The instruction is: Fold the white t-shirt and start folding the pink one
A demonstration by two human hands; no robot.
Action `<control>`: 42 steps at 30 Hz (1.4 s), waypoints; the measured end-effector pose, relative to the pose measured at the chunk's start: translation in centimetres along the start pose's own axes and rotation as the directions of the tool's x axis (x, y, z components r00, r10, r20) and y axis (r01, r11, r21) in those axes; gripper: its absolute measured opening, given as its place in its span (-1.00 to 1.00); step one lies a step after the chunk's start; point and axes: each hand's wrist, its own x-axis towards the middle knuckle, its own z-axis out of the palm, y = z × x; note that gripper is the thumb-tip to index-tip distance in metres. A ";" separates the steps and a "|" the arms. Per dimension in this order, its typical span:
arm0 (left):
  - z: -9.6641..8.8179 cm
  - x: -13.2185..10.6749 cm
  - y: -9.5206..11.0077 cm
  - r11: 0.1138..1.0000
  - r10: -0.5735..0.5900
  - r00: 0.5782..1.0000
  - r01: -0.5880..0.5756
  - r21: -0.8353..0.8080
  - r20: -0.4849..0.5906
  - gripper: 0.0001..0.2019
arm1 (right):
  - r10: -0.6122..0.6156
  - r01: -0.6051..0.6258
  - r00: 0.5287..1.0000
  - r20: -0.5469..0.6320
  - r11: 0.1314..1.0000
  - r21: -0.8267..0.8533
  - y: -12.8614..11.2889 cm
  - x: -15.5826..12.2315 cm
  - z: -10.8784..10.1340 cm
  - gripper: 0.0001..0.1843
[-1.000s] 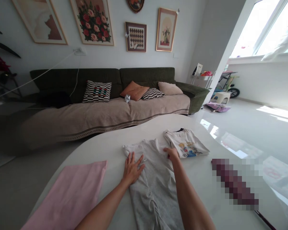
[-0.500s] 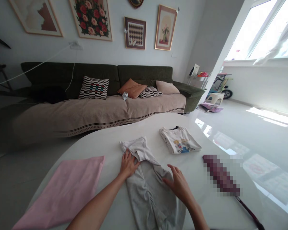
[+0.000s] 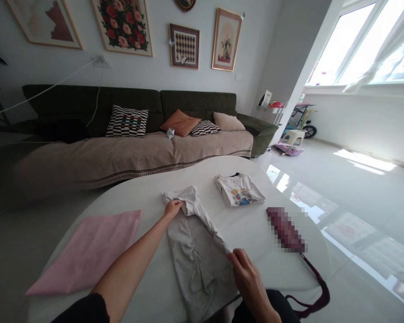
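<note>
Grey garment pinned at top by left hand, right hand pinching folded edge; loose pinch could slip, fold bunching crooked

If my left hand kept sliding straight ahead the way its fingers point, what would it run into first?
The left hand rests on the grey garment, fingers aimed up-table. First it would likely meet that garment's bunched white top, then bare table; depth is uncertain.
</note>
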 end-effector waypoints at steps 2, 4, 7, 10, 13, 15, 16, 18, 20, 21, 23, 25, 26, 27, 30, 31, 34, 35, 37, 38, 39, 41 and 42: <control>0.2 -0.3 0.2 0.997 -0.046 0.998 0.049 0.064 -0.047 -0.73 | -0.050 0.048 0.995 0.086 0.998 0.031 -0.3 -1.1 -0.5 -0.61; 0.2 -0.8 0.3 0.985 -0.089 0.989 0.105 0.134 -0.120 -0.76 | -0.101 0.068 0.956 0.276 0.990 0.125 -0.5 -1.7 -1.1 -0.66; 0.0 -1.6 0.5 0.968 -0.063 0.968 0.118 0.222 -0.241 -0.63 | -0.108 -0.003 0.916 0.387 0.961 0.275 -0.4 -1.2 -2.0 -0.72; 0.8 -2.0 1.3 0.952 0.115 0.966 -0.041 0.304 -0.230 -0.54 | -0.018 -0.037 0.968 0.249 0.976 0.213 0.0 0.1 -1.0 -0.62; 2.6 -1.9 2.0 0.905 0.272 0.960 -0.233 0.355 -0.062 -0.55 | -0.021 0.009 0.968 0.250 0.999 0.051 0.7 0.3 2.2 -0.50; 4.0 -1.6 1.9 0.881 0.299 0.953 -0.295 0.369 0.049 -0.53 | -0.057 0.067 0.960 0.273 0.997 -0.028 1.3 -0.8 4.6 -0.38; 4.5 -1.4 1.9 0.874 0.293 0.952 -0.306 0.378 0.092 -0.49 | -0.089 0.108 0.958 0.272 0.993 -0.055 1.7 -1.7 5.6 -0.32; 5.0 -0.8 1.7 0.867 0.260 0.953 -0.300 0.398 0.152 -0.41 | -0.168 0.196 0.958 0.232 0.975 -0.104 2.4 -3.7 7.0 -0.28; 4.8 -0.1 1.7 0.868 0.218 0.957 -0.280 0.409 0.193 -0.32 | -0.207 0.233 0.966 0.153 0.956 -0.178 2.8 -5.6 7.7 -0.32; 4.5 0.3 1.7 0.876 0.185 0.961 -0.256 0.409 0.206 -0.25 | -0.200 0.219 0.974 0.106 0.950 -0.222 2.8 -6.3 7.8 -0.34; 3.5 1.2 1.7 0.898 0.105 0.974 -0.180 0.402 0.202 -0.08 | -0.156 0.160 0.987 0.036 0.942 -0.294 2.4 -7.1 8.0 -0.37; 2.6 1.9 1.6 0.911 0.045 0.979 -0.121 0.394 0.198 -0.01 | -0.121 0.118 0.993 0.010 0.935 -0.335 1.9 -7.2 8.0 -0.38; 2.1 2.2 1.6 0.913 0.035 0.978 -0.115 0.391 0.207 -0.03 | -0.118 0.113 0.993 0.007 0.930 -0.349 1.6 -7.1 8.0 -0.37; 1.7 2.5 1.6 0.915 0.039 0.973 -0.126 0.384 0.226 -0.09 | -0.121 0.114 0.993 0.004 0.926 -0.361 1.5 -6.9 7.9 -0.37; 0.4 2.3 2.6 0.914 0.074 0.964 -0.167 0.369 0.255 -0.26 | -0.181 0.175 0.983 0.018 0.912 -0.370 1.2 -6.2 7.1 -0.36; -0.1 1.6 3.2 0.914 0.088 0.969 -0.171 0.367 0.232 -0.30 | -0.204 0.199 0.979 0.025 0.909 -0.366 1.2 -6.0 6.8 -0.36; -0.8 -3.4 3.9 0.911 0.187 0.964 -0.243 0.334 0.190 -0.36 | -0.251 0.253 0.966 0.055 0.895 -0.367 1.2 -5.7 5.8 -0.34; -0.7 -6.1 3.5 0.902 0.239 0.944 -0.302 0.308 0.226 -0.35 | -0.272 0.277 0.960 0.067 0.887 -0.369 1.2 -5.6 5.5 -0.34; 0.3 -12.6 1.4 0.854 0.382 0.849 -0.475 0.211 0.365 -0.33 | -0.337 0.348 0.937 0.095 0.865 -0.362 1.2 -5.4 4.9 -0.36; 1.0 -16.0 -0.2 0.817 0.428 0.799 -0.542 0.199 0.422 -0.24 | -0.363 0.377 0.926 0.107 0.857 -0.352 1.1 -5.2 4.6 -0.37; 1.8 -19.2 -2.0 0.782 0.445 0.774 -0.581 0.226 0.449 -0.13 | -0.384 0.401 0.916 0.119 0.852 -0.337 1.1 -5.0 4.3 -0.38; 3.1 -24.1 -5.5 0.723 0.444 0.752 -0.622 0.302 0.487 -0.20 | -0.391 0.423 0.906 0.163 0.858 -0.291 1.0 -4.4 3.7 -0.38; 3.5 -25.7 -6.9 0.699 0.447 0.742 -0.638 0.324 0.499 -0.24 | -0.384 0.423 0.904 0.189 0.868 -0.259 0.8 -4.1 3.5 -0.38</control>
